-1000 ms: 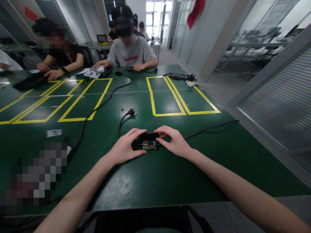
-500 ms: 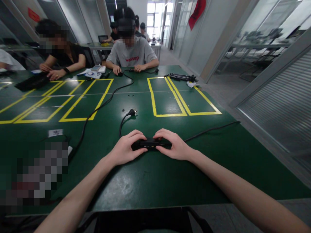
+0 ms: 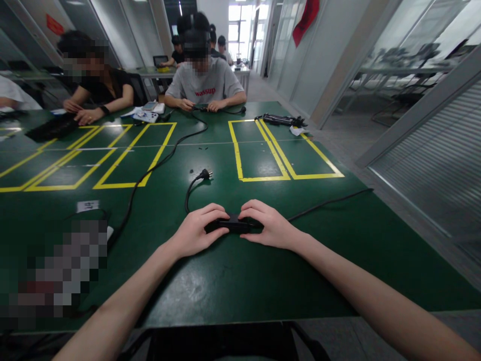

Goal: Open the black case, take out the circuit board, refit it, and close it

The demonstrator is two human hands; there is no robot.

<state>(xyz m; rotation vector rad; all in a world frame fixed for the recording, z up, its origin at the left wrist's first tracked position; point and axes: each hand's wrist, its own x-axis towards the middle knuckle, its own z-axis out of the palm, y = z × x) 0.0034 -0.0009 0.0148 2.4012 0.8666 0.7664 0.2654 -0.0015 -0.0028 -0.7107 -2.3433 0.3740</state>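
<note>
A small black box-shaped device point(image 3: 230, 224) lies flat on the green table point(image 3: 233, 281) in front of me. My left hand point(image 3: 195, 232) grips its left end with curled fingers. My right hand point(image 3: 268, 228) grips its right end the same way, so only the device's middle shows. A black cord runs from it up to a two-pin plug point(image 3: 204, 174), and another black cable point(image 3: 330, 199) trails off to the right.
Yellow tape rectangles point(image 3: 263, 150) mark the table's middle. A long black cable point(image 3: 150, 170) crosses toward two seated people point(image 3: 205, 82) at the far edge. A white tag point(image 3: 87, 205) lies at left. Black tools point(image 3: 281, 119) rest at far right.
The device showed coloured parts inside a second ago; now its black casing is closed over them and both hands press it flat on the table.
</note>
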